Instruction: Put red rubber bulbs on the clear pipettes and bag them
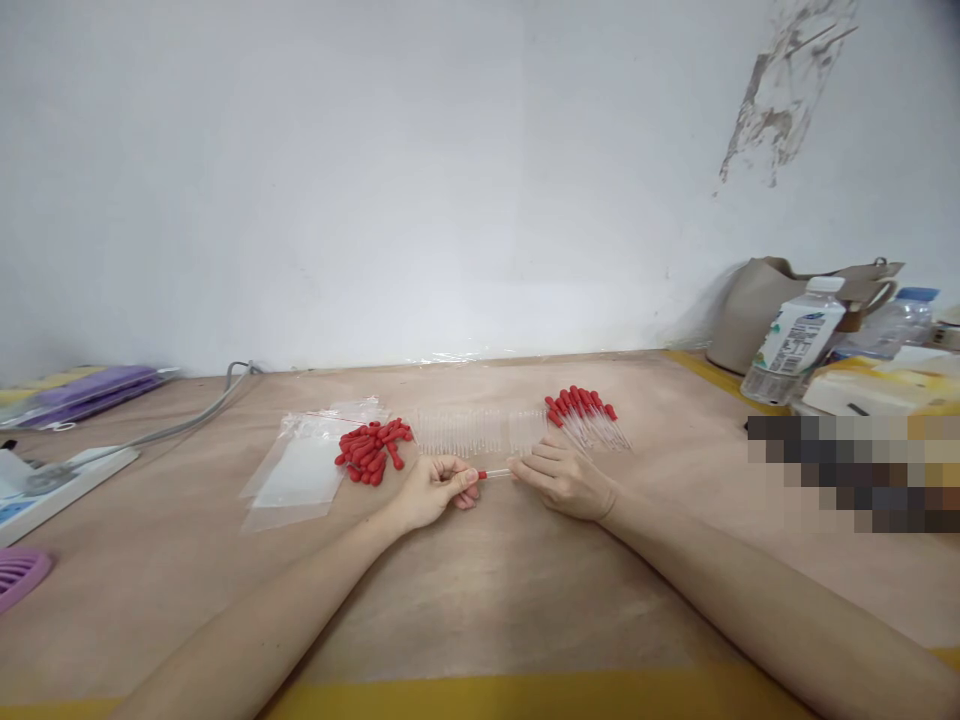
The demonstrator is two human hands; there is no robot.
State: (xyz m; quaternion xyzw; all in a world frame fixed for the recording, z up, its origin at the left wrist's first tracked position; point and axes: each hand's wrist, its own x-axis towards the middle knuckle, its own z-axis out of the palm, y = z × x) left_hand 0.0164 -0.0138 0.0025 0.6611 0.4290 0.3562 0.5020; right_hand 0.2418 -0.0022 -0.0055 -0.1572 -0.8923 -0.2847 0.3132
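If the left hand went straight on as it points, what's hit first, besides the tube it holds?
Likely the right hand, at the other end of the clear tube. Exact depth is unclear from this one view.

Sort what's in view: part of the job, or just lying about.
Job, apparently: held dropper, loose red bulbs, clear tubes, red-topped droppers; perhaps plastic bags.

Lying about, likely: white-capped bottle, grey bag, cable, purple packet.
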